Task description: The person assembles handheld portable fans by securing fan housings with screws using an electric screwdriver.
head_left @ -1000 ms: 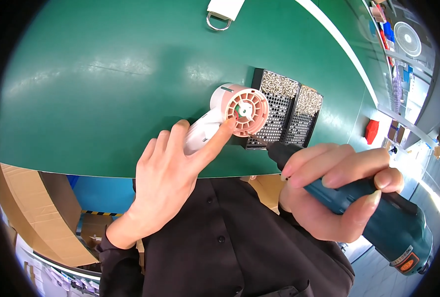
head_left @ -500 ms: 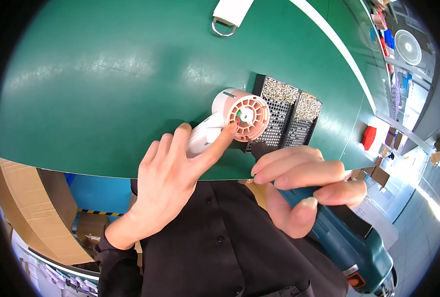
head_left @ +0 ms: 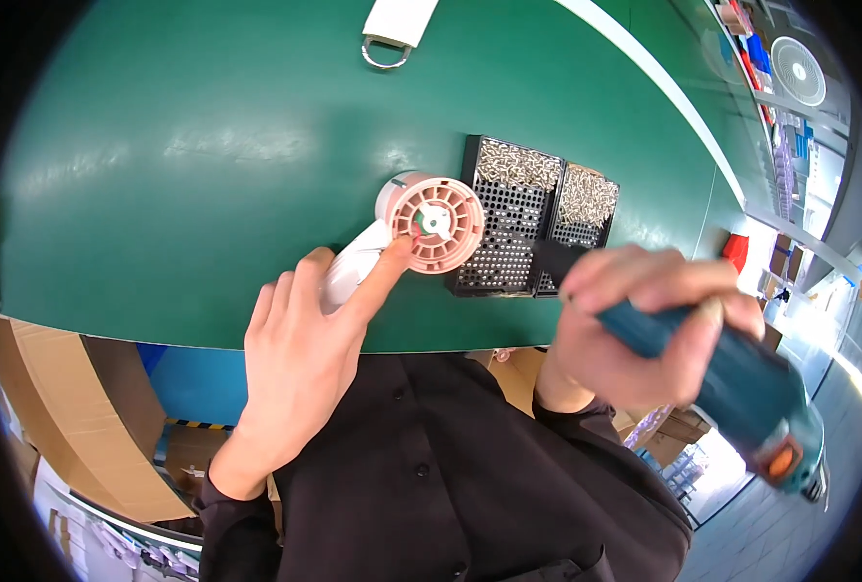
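A hair dryer body (head_left: pixel 435 225), pink with a white handle, lies on the green table with its round spoked end facing up. My left hand (head_left: pixel 305 335) is closed round the handle, one fingertip pressing at the rim of the spoked end. Bits of green and red show inside near that fingertip. My right hand (head_left: pixel 644 325), blurred by motion, grips a dark teal electric screwdriver (head_left: pixel 741 378). The driver's black nose points left, at the near part of two black screw trays (head_left: pixel 508 238); its tip is too blurred to make out. Small silver screws are heaped at the trays' far ends.
The green table (head_left: pixel 208 223) bends away to its near edge just in front of me. A white piece with a metal loop (head_left: pixel 397 29) lies at the far side. Cardboard boxes (head_left: pixel 91 417) stand below the edge at left. A red object (head_left: pixel 735 252) is at far right.
My right hand has carried the screwdriver right and up, from beside the hair dryer body to the screw trays. In the picture, the table things and my left hand have shifted left.
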### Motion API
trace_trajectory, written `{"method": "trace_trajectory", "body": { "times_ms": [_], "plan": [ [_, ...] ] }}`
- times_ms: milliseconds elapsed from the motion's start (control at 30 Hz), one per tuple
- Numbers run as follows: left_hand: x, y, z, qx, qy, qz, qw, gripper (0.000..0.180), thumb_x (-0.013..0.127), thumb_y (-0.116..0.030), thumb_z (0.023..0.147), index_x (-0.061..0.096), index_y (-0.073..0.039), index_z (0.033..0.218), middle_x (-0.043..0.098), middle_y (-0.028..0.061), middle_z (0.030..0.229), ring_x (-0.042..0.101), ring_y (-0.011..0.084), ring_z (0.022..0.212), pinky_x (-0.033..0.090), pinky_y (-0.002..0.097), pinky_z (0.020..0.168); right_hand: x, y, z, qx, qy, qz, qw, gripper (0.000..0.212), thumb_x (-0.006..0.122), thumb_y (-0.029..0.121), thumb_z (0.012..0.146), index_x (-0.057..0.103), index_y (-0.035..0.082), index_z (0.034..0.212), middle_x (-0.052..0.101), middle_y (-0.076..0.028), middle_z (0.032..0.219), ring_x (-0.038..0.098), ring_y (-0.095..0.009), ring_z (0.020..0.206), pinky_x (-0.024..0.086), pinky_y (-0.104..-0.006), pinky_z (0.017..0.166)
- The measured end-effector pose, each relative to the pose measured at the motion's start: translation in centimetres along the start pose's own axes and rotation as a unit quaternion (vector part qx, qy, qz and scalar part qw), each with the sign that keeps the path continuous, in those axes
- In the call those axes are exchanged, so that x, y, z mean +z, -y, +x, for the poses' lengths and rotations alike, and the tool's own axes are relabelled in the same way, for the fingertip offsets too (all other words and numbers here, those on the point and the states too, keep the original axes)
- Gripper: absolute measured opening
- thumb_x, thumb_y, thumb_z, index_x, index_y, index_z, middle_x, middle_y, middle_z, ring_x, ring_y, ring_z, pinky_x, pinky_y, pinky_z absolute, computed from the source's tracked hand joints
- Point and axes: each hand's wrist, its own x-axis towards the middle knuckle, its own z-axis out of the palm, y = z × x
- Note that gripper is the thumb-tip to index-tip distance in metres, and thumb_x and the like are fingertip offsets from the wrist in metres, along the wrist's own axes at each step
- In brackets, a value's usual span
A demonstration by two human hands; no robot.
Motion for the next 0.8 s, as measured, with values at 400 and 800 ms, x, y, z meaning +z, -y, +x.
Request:
{"method": "trace_trajectory", "body": {
  "times_ms": [400,800],
  "plan": [
    [0.2,-0.2,0.0,-0.040,0.006,-0.076,0.996,0.064,0.071,-0.003,0.074,0.058,-0.029,0.131,0.050,0.0112,0.100,0.057,0.0268,0.078,0.052,0.0373,0.065,-1.7,-3.4,0.0,-0.004,0.003,-0.133,0.991,0.017,0.045,0.012,0.093,0.040,0.006,0.109,0.047,-0.014,0.072,0.046,-0.022,0.037,0.046,-0.0364,0.033],
    [0.3,0.0,0.0,-0.038,0.004,-0.080,0.996,0.067,0.072,-0.002,0.072,0.058,-0.029,0.132,0.049,0.0106,0.099,0.056,0.0260,0.077,0.052,0.0368,0.064,-1.4,-3.2,-0.4,0.032,-0.041,-0.076,0.996,0.027,0.054,0.009,0.091,0.032,0.006,0.104,0.053,-0.015,0.072,0.055,-0.020,0.046,0.053,-0.0353,0.044]
  ]
}}
